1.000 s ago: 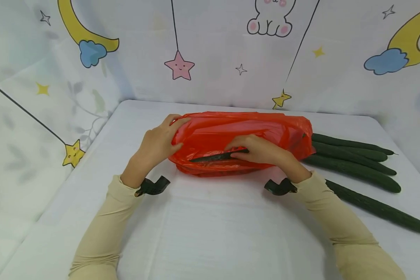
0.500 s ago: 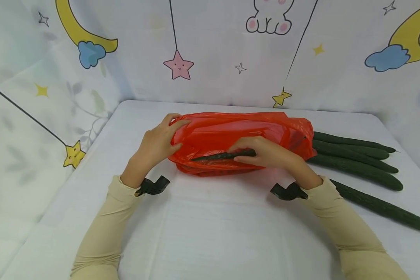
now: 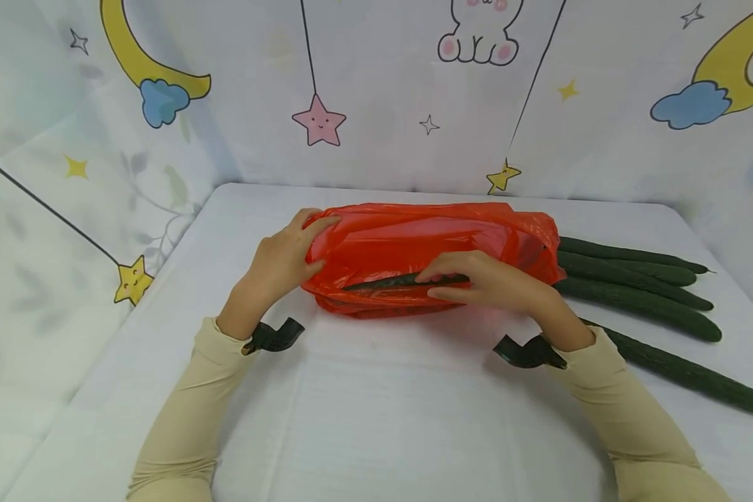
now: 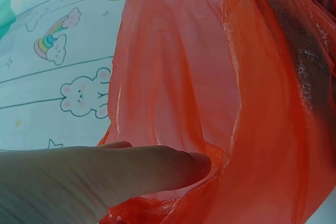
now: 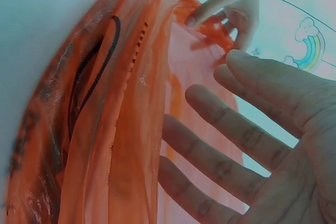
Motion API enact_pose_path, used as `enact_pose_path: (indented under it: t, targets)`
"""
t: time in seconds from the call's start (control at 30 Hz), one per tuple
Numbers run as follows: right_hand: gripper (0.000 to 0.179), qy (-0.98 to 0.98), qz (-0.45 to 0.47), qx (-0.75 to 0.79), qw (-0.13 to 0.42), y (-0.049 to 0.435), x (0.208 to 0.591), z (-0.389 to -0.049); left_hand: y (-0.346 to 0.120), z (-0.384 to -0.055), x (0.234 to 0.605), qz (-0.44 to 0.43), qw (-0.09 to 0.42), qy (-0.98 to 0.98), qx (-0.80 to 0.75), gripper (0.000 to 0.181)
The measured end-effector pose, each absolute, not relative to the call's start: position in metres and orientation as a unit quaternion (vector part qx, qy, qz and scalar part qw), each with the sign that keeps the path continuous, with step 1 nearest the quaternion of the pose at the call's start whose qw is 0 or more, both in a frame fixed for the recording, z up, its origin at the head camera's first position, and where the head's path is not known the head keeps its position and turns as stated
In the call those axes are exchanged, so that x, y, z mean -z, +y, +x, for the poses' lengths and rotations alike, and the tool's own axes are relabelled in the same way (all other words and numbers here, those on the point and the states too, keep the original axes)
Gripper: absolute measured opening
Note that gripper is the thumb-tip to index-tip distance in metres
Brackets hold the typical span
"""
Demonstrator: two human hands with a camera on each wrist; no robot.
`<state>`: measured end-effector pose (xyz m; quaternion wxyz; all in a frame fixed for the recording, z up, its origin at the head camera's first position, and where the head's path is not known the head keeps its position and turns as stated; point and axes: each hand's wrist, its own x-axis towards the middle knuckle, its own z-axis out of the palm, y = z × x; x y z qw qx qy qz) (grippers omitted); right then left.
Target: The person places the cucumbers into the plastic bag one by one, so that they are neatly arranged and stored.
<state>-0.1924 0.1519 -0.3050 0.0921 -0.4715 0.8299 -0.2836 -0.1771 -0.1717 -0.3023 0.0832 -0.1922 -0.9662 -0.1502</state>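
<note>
A red plastic bag [image 3: 408, 233] lies lengthwise across the table, its wrinkled film see-through in places. Along its front a slit shows part of a dark green cucumber [image 3: 383, 282]. At the bag's left end, my left hand [image 3: 280, 261] grips the film with thumb and fingers; in the left wrist view its thumb [image 4: 163, 169] lies against the opening's inner side. My right hand [image 3: 486, 279] hovers at the bag's front, fingers above the slit and thumb below. The right wrist view shows that right hand [image 5: 273, 145] with fingers spread and nothing held.
Several long cucumbers [image 3: 640, 303] lie side by side at the bag's right end, partly behind it. One more cucumber [image 3: 684, 366] lies apart, nearer the front right. A patterned cloth [image 3: 376, 97] hangs behind the white table [image 3: 376, 418].
My right hand has drawn back to the right and slightly towards me, its thumb coming away from the cucumber in the slit. The left hand stays at the bag's left end.
</note>
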Motion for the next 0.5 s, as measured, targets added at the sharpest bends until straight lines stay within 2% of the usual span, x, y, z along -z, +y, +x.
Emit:
enact_pose_path:
  t: [0.5]
  targets:
    - [0.03, 0.832, -0.453, 0.303, 0.103, 0.166, 0.297, -0.182, -0.171, -0.178, 0.304, -0.195, 0.078, -0.966, 0.148, 0.068]
